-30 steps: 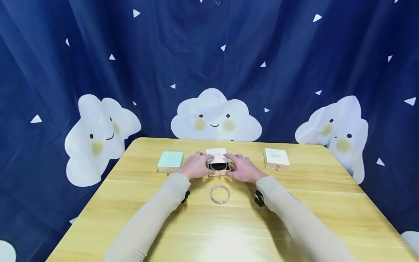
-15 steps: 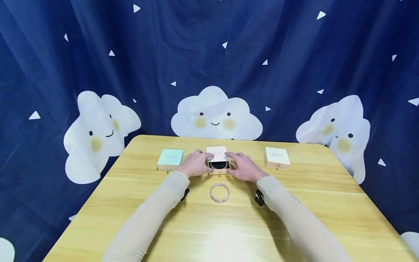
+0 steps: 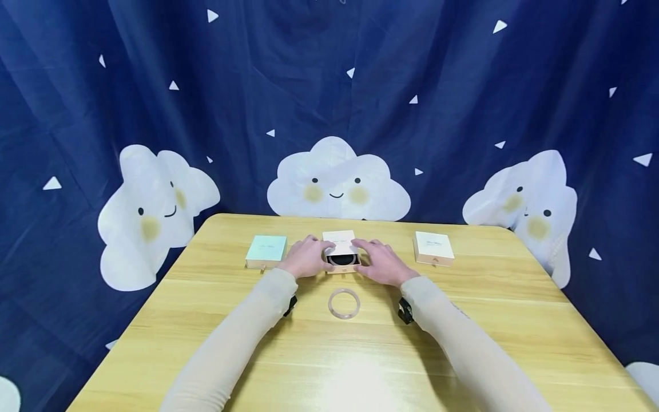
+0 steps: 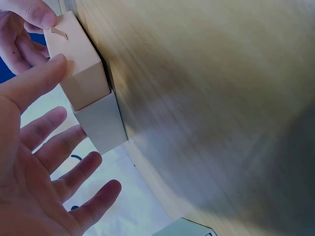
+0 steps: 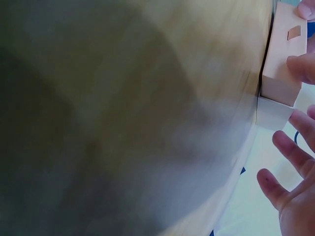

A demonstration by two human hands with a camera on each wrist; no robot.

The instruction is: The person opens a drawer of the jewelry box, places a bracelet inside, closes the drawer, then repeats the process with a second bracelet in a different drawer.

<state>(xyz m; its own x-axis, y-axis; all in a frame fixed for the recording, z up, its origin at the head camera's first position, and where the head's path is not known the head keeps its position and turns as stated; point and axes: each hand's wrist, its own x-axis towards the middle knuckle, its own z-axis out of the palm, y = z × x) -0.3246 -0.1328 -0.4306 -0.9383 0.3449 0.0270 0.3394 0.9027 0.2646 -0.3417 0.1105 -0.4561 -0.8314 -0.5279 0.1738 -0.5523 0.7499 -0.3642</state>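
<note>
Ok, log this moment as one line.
left hand: thumb on drawer front | right hand: thumb on drawer front | middle box: drawer partly out | pale bangle: on table

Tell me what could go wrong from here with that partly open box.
The left hand and right hand each have a thumb on the front of the drawer; uneven pressure might jam it. The loose bangle lies in front of the drawer, where hands pulling back could knock it. The mint box sits near the left hand and might get nudged.
</note>
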